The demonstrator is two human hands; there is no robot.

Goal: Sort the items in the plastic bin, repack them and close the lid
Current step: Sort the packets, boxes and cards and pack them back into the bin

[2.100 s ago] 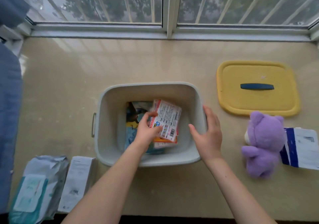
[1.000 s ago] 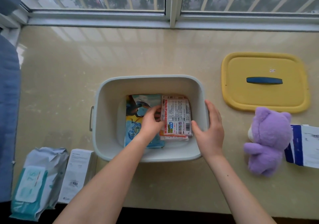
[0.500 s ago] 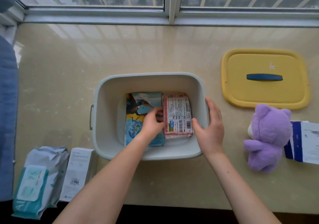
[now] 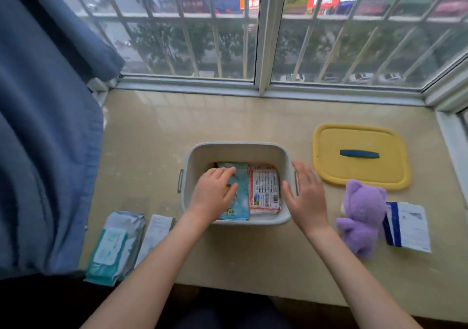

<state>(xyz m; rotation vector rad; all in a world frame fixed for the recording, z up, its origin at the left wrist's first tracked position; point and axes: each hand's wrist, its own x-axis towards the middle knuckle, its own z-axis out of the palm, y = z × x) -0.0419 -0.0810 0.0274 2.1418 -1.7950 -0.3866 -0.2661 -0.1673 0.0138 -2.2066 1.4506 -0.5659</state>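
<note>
A pale grey plastic bin [image 4: 235, 148] stands on the beige sill. On its floor lie a blue picture packet [image 4: 239, 202] on the left and a red-and-white printed packet [image 4: 264, 189] on the right, side by side. My left hand [image 4: 212, 192] hovers over the blue packet inside the bin, fingers spread, holding nothing. My right hand [image 4: 306, 194] is open above the bin's right rim, just off it. The yellow lid [image 4: 359, 171] with a blue handle lies flat to the right of the bin.
A purple plush bear [image 4: 363, 214] and a blue-and-white paper packet [image 4: 407, 227] lie right of the bin. A wet-wipes pack [image 4: 114, 247] and a white box [image 4: 157, 232] lie front left. A blue curtain [image 4: 45, 151] hangs at the left; window bars stand behind.
The red-and-white packet was laid flat beside the blue one. My left hand let go of it and shifted left. My right hand lifted off the bin's rim. The view has tilted up.
</note>
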